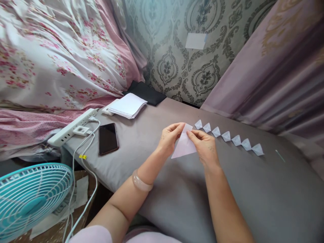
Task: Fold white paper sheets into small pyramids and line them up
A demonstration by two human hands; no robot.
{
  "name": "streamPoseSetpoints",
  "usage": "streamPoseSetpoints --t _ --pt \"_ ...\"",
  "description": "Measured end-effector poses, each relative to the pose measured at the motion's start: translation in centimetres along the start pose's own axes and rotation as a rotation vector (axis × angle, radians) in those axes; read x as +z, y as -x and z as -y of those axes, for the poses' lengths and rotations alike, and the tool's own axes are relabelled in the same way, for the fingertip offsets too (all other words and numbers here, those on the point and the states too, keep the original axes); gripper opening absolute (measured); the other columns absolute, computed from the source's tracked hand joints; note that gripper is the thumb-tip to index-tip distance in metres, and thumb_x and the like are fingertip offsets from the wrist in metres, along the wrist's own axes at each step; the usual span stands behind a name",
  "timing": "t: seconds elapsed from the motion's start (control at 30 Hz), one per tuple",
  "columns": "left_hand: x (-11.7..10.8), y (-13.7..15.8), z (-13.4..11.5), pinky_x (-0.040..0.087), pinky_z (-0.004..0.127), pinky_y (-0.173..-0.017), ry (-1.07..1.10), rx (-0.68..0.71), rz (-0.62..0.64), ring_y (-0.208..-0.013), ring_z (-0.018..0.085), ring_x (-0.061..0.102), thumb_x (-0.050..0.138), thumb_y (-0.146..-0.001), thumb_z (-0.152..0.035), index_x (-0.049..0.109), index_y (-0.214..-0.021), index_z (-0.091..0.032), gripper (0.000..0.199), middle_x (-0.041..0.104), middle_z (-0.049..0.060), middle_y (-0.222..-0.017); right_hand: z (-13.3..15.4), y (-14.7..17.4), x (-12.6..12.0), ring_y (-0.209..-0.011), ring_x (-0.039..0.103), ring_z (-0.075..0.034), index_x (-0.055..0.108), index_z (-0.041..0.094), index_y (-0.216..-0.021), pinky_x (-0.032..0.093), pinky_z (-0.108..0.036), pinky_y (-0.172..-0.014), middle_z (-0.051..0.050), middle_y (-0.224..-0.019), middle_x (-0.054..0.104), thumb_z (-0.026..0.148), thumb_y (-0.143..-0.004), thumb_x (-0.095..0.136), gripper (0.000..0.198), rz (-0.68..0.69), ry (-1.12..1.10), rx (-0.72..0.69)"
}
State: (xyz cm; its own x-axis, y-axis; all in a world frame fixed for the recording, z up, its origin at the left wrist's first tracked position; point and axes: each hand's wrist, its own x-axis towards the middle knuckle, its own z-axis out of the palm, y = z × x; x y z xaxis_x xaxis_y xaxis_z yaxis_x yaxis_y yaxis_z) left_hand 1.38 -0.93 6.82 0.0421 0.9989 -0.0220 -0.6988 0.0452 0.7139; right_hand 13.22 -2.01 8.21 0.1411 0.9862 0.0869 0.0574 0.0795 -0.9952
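Between my two hands is a sheet of white paper (184, 145), folded to a narrow top with slanting sides and held just above the grey surface. My left hand (170, 137) pinches its upper left edge, thumb and fingers together. On the other side, my right hand (204, 145) grips the right edge, its thumb lying on the paper's face. Beyond my right hand runs a slanting row of several small folded white paper pieces (226, 136), diamond-like in outline and standing close together.
A stack of white paper (128, 105) lies at the back left, near a black folder-like item (148, 93). Closer are a phone (108, 139), a white power strip (72, 127) with cables, and a blue fan (32, 204). A thin pale green stick (280, 156) lies far right.
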Motion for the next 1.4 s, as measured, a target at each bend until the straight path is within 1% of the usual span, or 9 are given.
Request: streamPoseSetpoints --t 0.1,0.23,0.3,0.43,0.67,0.87,1.03,1.17,1.4 --pt "0.0 0.2 0.0 0.043 0.025 -0.064 -0.083 -0.008 0.019 -0.065 0.011 0.059 0.085 -0.059 -0.034 0.072 -0.081 -0.015 0.032 0.069 0.004 -0.077 0.1 -0.2 -0.3 -0.067 0.066 -0.017 0.074 0.018 -0.084 0.052 -0.029 -0.061 -0.005 -0.079 0.074 0.046 -0.067 0.076 0.033 0.002 0.014 -0.009" --pt "0.0 0.3 0.2 0.043 0.026 -0.063 -0.099 -0.033 -0.006 -0.062 0.011 0.057 0.085 -0.058 -0.036 0.072 -0.077 -0.014 0.032 0.068 0.003 -0.072 0.2 -0.4 -0.6 -0.086 0.069 -0.022 0.072 0.018 -0.099 0.056 -0.035 -0.075 -0.009 -0.097 0.074 0.045 -0.067 0.076 0.042 -0.007 0.027 -0.066" --pt "0.0 0.3 0.3 0.042 0.026 -0.062 -0.098 -0.033 -0.015 -0.062 0.011 0.057 0.085 -0.057 -0.036 0.072 -0.077 -0.014 0.032 0.067 0.003 -0.071 0.2 -0.4 -0.7 -0.09 0.069 -0.023 0.071 0.019 -0.102 0.056 -0.037 -0.077 -0.01 -0.101 0.073 0.045 -0.068 0.075 0.043 -0.005 0.022 -0.076" --pt "0.0 0.2 0.4 0.04 0.023 -0.059 -0.094 -0.021 -0.036 -0.059 0.009 0.054 0.085 -0.056 -0.036 0.071 -0.076 -0.015 0.032 0.065 0.001 -0.069 0.3 -0.3 -0.6 -0.083 0.069 -0.022 0.072 0.018 -0.099 0.057 -0.036 -0.074 -0.008 -0.096 0.074 0.044 -0.07 0.074 0.039 0.036 0.003 -0.059" --pt "0.3 0.3 0.1 0.041 0.024 -0.058 -0.056 -0.026 -0.058 -0.057 0.009 0.054 0.085 -0.056 -0.036 0.069 -0.072 -0.015 0.031 0.065 0.0 -0.067 0.5 0.2 0.0 -0.083 0.066 -0.018 0.072 0.019 -0.102 0.054 -0.034 -0.076 -0.006 -0.095 0.073 0.038 -0.075 0.069 0.033 0.068 0.068 -0.161" --pt "0.3 0.3 0.1 0.042 0.025 -0.061 -0.039 -0.01 -0.071 -0.059 0.01 0.055 0.084 -0.056 -0.034 0.067 -0.07 -0.015 0.029 0.064 0.0 -0.066 0.4 0.4 0.3 -0.074 0.061 -0.015 0.071 0.02 -0.104 0.052 -0.03 -0.069 -0.004 -0.089 0.068 0.036 -0.077 0.065 0.032 0.047 0.2 -0.225" --pt "0.4 0.3 0.0 0.04 0.024 -0.061 -0.032 0.01 -0.09 -0.058 0.009 0.053 0.083 -0.056 -0.033 0.067 -0.068 -0.015 0.027 0.061 -0.002 -0.064 0.4 0.6 0.6 -0.076 0.061 -0.015 0.07 0.021 -0.108 0.052 -0.03 -0.072 -0.004 -0.092 0.067 0.034 -0.08 0.061 0.032 0.032 0.257 -0.286" --pt "0.5 0.3 -0.1 0.041 0.024 -0.062 -0.032 0.027 -0.09 -0.061 0.01 0.055 0.083 -0.056 -0.033 0.067 -0.068 -0.015 0.027 0.063 0.0 -0.066 0.5 1.0 1.0 -0.078 0.061 -0.014 0.07 0.022 -0.108 0.052 -0.029 -0.073 -0.005 -0.095 0.065 0.031 -0.083 0.057 0.03 0.011 0.308 -0.371" --pt "0.3 0.3 0.0 0.043 0.024 -0.064 -0.012 0.048 -0.067 -0.061 0.009 0.055 0.082 -0.059 -0.032 0.068 -0.069 -0.015 0.024 0.063 -0.001 -0.066 0.5 1.2 1.3 -0.075 0.059 -0.014 0.069 0.022 -0.112 0.052 -0.031 -0.076 -0.005 -0.091 0.06 0.023 -0.086 0.05 0.032 -0.045 0.48 -0.571"
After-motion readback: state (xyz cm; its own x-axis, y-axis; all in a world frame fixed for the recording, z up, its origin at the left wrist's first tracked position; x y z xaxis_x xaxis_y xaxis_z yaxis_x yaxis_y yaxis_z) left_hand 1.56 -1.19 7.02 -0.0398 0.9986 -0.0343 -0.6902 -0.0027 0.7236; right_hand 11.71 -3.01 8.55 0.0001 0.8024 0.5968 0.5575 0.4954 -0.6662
